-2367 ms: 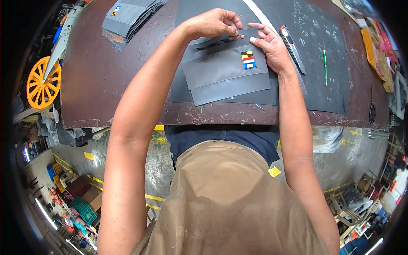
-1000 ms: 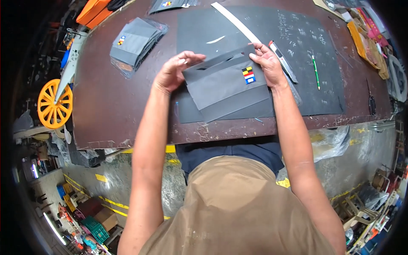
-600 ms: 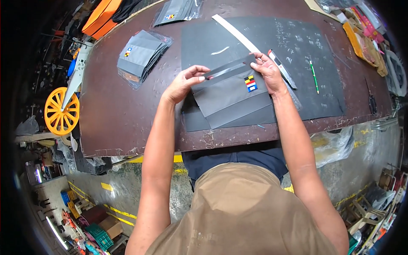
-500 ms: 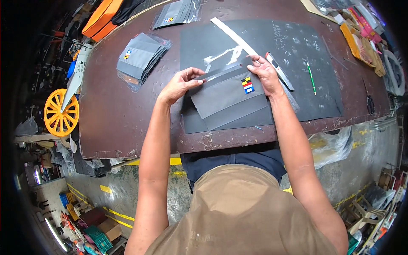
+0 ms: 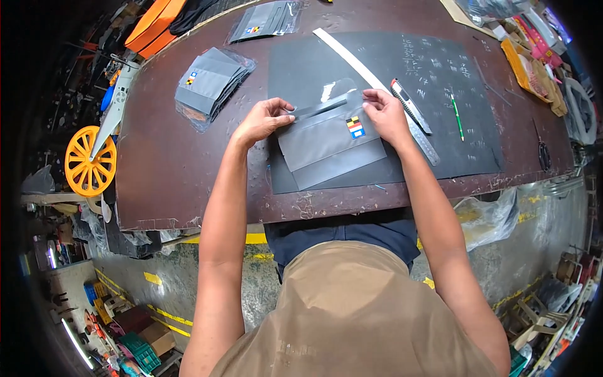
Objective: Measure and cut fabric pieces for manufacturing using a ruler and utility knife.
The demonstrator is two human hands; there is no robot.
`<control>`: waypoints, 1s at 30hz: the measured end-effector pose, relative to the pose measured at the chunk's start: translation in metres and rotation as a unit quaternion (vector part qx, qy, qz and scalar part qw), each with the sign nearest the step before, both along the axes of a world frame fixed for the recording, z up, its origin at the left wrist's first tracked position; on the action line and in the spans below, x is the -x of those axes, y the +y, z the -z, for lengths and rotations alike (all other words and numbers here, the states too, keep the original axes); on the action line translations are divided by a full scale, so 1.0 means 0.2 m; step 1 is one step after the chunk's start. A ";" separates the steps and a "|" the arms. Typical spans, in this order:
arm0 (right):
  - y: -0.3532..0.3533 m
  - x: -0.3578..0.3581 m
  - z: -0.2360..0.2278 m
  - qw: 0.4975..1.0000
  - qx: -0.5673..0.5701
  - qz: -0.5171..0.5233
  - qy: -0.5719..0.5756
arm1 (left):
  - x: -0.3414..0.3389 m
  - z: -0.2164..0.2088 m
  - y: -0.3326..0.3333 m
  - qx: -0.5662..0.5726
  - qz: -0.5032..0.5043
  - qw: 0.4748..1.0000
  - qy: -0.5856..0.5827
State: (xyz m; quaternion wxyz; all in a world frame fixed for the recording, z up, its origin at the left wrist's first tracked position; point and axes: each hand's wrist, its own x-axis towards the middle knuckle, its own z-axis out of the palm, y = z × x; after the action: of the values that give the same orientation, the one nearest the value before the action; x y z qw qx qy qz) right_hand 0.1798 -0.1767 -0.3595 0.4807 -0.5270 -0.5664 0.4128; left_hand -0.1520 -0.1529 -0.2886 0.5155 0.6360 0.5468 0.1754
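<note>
Underlying grey panel (image 5: 323, 141): black mat (image 5: 440, 100), brown table (image 5: 169, 163). Floor (image 5: 260, 276) yellow-striped.

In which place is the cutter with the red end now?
In the head view, the cutter lies on the dark mat, just to the right of the person's right hand, between that hand and the green pencil.

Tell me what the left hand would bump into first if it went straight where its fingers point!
Probably the grey pouch: the left hand points rightward across its top, with fingertips seemingly right at its corner. Farther that way is the right hand, but height is hard to judge here.
</note>
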 end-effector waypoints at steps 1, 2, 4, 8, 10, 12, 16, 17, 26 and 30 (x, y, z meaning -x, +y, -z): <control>-0.06 0.03 -0.08 0.998 -0.008 0.011 -0.053 | 0.06 0.03 -0.01 -0.016 -0.002 1.000 0.002; -0.10 0.04 -0.12 0.994 -0.053 0.021 -0.094 | 0.12 0.07 -0.02 -0.032 -0.004 0.999 0.005; -0.20 -0.07 -0.15 0.972 -0.115 0.065 -0.194 | 0.11 0.10 -0.04 -0.088 -0.014 0.995 0.053; -0.45 -0.28 -0.16 0.899 -0.080 0.123 -0.411 | 0.05 0.15 -0.11 -0.380 -0.084 0.885 0.255; -0.56 -0.34 -0.14 0.889 -0.045 0.122 -0.438 | -0.08 0.14 -0.16 -0.458 -0.099 0.852 0.234; -0.63 -0.35 -0.14 0.867 0.034 0.109 -0.486 | -0.22 0.18 -0.21 -0.470 -0.064 0.861 0.185; -0.61 -0.39 -0.10 0.901 0.099 0.107 -0.409 | -0.48 0.33 -0.28 -0.458 -0.001 0.876 0.149; -0.60 -0.40 -0.08 0.901 0.100 0.107 -0.409 | -0.51 0.36 -0.29 -0.456 0.004 0.876 0.154; -0.61 -0.39 -0.24 0.930 0.180 0.043 -0.317 | -0.58 0.40 -0.27 -0.465 0.019 0.866 0.185; -0.70 -0.33 -0.24 0.980 0.190 -0.049 0.032 | -0.62 0.40 -0.24 -0.455 0.017 0.875 0.164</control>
State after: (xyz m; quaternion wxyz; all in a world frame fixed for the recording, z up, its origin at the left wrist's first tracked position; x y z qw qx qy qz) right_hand 0.2454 -0.3171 -0.3125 0.3693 -0.5666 -0.4872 0.5524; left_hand -0.0280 -0.2011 -0.3681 0.0744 0.8294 0.4723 0.2890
